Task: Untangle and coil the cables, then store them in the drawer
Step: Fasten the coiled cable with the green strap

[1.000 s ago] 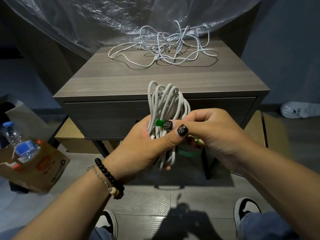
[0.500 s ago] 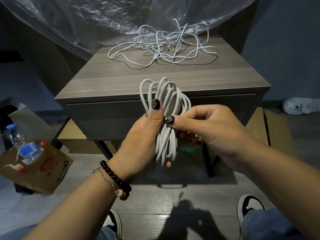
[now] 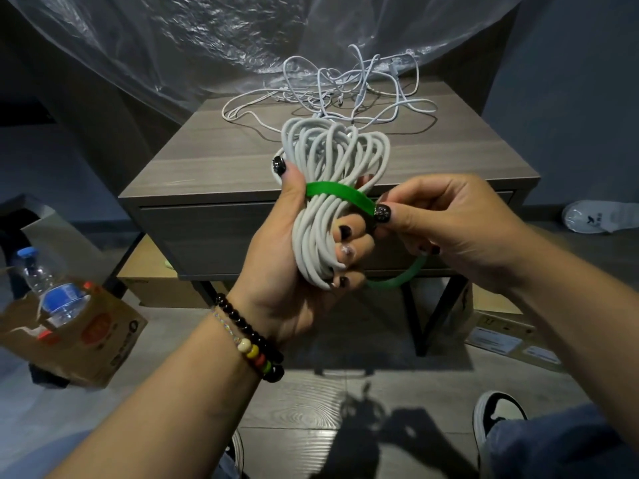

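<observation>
Head view, single frame. Coiled white cable (image 3: 332, 209) upright in left hand (image 3: 294, 267), fingers wrapped round the lower half of the bundle, thumb pressed against its left edge; loops fanned out above the fist. Green strap (image 3: 340, 195) drawn across the front of the coil at mid-height, from beside the left thumb toward the right. Right hand (image 3: 449, 229) just right of the coil, thumb and forefinger pinched shut on the strap end; remainder of strap curving below that hand and back behind the left fingers. Coil held in front of the closed drawer (image 3: 221, 229), clear of the tabletop, not touching it. Second heap of tangled white cables (image 3: 345, 95) lying loose at the back of the nightstand top (image 3: 214, 167), well apart from both hands. Nightstand: grey wood grain, dark metal legs, flat cardboard boxes beneath. Clear plastic sheeting (image 3: 207, 39) draped behind and above. Lower left: open brown paper bag (image 3: 83, 333) on the floor with a water bottle (image 3: 45, 288), blue cap and blue label, lying in it. Beaded bracelets (image 3: 252, 344) on left wrist. Floor in grey wood-look planks; black-and-white shoe (image 3: 498, 416) at lower right, a white shoe (image 3: 598, 219) by the far right wall. Lighting dim, shadows of the hands on the floor.
</observation>
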Motion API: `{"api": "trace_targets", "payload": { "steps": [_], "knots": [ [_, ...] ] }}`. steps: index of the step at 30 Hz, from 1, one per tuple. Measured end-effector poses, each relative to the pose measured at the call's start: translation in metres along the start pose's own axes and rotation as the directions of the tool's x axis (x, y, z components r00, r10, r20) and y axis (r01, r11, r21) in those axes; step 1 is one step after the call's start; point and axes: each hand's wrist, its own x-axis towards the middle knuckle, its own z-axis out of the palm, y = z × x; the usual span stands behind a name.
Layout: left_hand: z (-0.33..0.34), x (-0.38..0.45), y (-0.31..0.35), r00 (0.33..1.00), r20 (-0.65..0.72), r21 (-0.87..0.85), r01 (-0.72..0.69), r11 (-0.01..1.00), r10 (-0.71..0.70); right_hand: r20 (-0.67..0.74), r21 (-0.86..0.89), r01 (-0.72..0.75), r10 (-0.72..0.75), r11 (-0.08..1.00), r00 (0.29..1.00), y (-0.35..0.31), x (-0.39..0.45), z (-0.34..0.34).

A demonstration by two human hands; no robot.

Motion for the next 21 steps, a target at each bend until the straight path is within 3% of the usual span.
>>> {"api": "trace_targets", "payload": {
  "steps": [5, 12, 16, 17, 18, 20, 21],
  "knots": [
    [-0.01, 0.003, 0.004, 0.965, 0.238, -0.234, 0.17, 0.957, -0.113, 0.03, -0.083, -0.005, 0.007, 0.997, 1.0, 0.008, 0.006, -0.01],
    [-0.017, 0.0, -0.001, 0.899, 0.364, -0.209, 0.335, 0.919, -0.245, 0.197, -0.107, -0.139, 0.158, 0.985, 0.968, 0.018, 0.006, -0.022],
    [-0.022, -0.008, -0.005, 0.833, 0.44, -0.202, 0.456, 0.867, -0.335, 0.226, -0.177, -0.17, 0.208, 0.969, 0.952, 0.033, 0.006, -0.029],
    [-0.019, -0.005, -0.007, 0.846, 0.365, -0.124, 0.457, 0.881, -0.388, 0.226, -0.209, -0.157, 0.204, 0.965, 0.953, 0.035, 0.005, -0.03],
    [-0.02, -0.003, -0.01, 0.873, 0.206, -0.013, 0.454, 0.891, -0.442, 0.236, -0.245, -0.134, 0.193, 0.96, 0.952, 0.037, 0.005, -0.03],
    [-0.037, -0.004, -0.013, 0.924, -0.183, 0.254, 0.375, 0.892, -0.336, 0.287, -0.289, -0.114, 0.2, 0.95, 0.937, 0.039, 0.004, -0.031],
    [-0.044, -0.004, -0.013, 0.922, -0.26, 0.349, 0.367, 0.862, -0.287, 0.317, -0.299, -0.124, 0.221, 0.946, 0.922, 0.039, 0.003, -0.03]
  ]
}}
